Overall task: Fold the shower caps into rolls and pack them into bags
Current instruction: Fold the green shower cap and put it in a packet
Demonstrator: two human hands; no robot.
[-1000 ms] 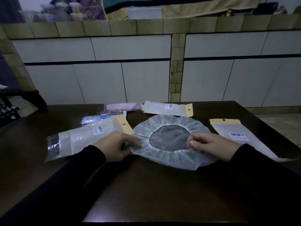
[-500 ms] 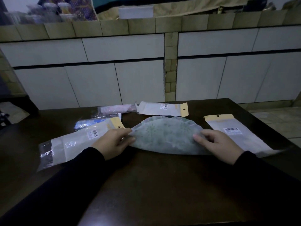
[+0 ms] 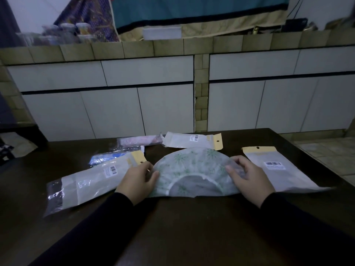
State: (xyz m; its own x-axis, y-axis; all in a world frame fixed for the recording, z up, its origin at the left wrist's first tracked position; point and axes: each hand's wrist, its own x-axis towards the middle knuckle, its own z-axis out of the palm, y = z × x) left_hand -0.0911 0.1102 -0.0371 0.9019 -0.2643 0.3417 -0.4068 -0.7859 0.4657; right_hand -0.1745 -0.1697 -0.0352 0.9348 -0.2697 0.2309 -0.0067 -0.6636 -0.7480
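Observation:
A white shower cap with green flower print lies folded in a half circle on the dark table, its straight edge toward me and its elastic rim showing. My left hand pinches its left corner. My right hand pinches its right corner, fingers partly under the thin plastic. Empty bags with yellow headers lie around: one at the left, one at the right, one behind the cap.
A bag holding a pink roll and another with a blue roll lie at the back left. White cabinet doors under a tiled counter stand behind the table. The table's right edge drops to a tiled floor.
The cap lay open in a circle, then was folded in half. Now the elastic rim faces up on the folded cap, and both hands have shifted to its corners.

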